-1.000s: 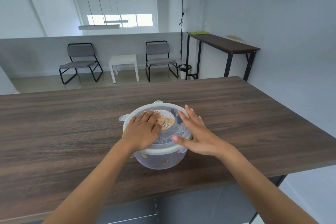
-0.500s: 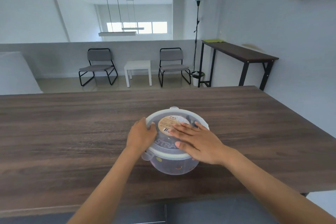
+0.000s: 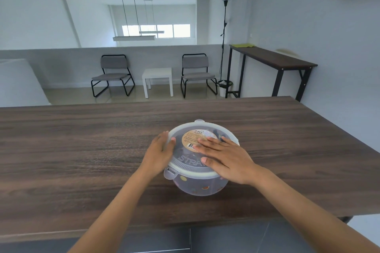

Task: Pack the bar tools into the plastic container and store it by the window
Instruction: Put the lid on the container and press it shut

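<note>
A round translucent plastic container (image 3: 200, 188) stands on the dark wooden table (image 3: 82, 150), its whitish lid (image 3: 186, 167) on top with a tan round label (image 3: 195, 136). Dark shapes and coloured dots show faintly through lid and wall; the tools inside cannot be made out. My left hand (image 3: 159, 153) wraps the lid's left rim, thumb on top. My right hand (image 3: 225, 158) lies flat, fingers spread, on the lid's right half, pressing down. The window (image 3: 174, 30) glows far back across the room.
Beyond the table a low grey wall, two grey chairs (image 3: 113, 74) (image 3: 197, 72) and a small white side table (image 3: 158, 80). A tall dark console table (image 3: 273, 61) and floor lamp (image 3: 224, 26) stand at the right wall under shelves.
My left hand slid from the lid's top to its left rim. My right hand moved from the right edge onto the lid, flat. The view shifted, so the container sits further right.
</note>
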The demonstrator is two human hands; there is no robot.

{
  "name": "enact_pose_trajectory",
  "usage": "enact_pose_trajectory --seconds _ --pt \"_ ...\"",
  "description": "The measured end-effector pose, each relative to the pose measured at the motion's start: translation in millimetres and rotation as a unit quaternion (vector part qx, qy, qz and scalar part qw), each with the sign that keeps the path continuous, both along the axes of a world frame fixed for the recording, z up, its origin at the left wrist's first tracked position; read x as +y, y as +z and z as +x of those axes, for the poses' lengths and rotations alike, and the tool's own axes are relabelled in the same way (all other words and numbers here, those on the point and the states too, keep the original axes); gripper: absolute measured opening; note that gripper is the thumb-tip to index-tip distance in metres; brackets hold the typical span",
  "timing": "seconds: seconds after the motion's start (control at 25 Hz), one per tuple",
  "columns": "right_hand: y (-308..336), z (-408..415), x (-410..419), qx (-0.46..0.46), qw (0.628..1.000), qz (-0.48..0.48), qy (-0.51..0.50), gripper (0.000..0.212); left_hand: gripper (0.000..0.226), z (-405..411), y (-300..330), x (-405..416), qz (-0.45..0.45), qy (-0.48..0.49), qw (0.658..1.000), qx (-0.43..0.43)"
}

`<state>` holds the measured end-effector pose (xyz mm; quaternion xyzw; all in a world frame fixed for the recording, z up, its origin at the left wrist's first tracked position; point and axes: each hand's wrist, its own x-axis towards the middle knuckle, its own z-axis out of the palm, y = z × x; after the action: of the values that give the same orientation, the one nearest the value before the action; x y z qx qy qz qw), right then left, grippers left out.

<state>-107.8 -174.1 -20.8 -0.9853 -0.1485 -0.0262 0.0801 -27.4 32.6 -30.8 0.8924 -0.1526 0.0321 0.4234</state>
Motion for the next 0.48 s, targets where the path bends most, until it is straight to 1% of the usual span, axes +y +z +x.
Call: enact_pose_trajectory --seconds 0.08,0.16,0.24,0.36,0.48 --pt "0 0 1 -0.002 1.000 0.003 0.000 0.049 0.044 -11 -9 21 0.001 -0.073 0.992 -0.105" --pt "-1 -1 1 -0.002 1.000 0.001 0.000 0.050 0.048 -20 -19 40 0.058 -0.142 0.969 -0.196" --pt "-1 -1 1 -0.005 1.000 0.001 -0.001 0.050 0.052 -23 -23 54 0.125 -0.183 0.943 -0.248" --pt "-1 -2 -1 -0.007 1.000 0.003 -0.003 0.049 0.056 -24 -21 59 0.188 -0.193 0.914 -0.304" --pt "-1 -2 0 -0.009 1.000 0.003 0.002 0.049 0.058 -25 -25 54 0.198 -0.168 0.905 -0.338"
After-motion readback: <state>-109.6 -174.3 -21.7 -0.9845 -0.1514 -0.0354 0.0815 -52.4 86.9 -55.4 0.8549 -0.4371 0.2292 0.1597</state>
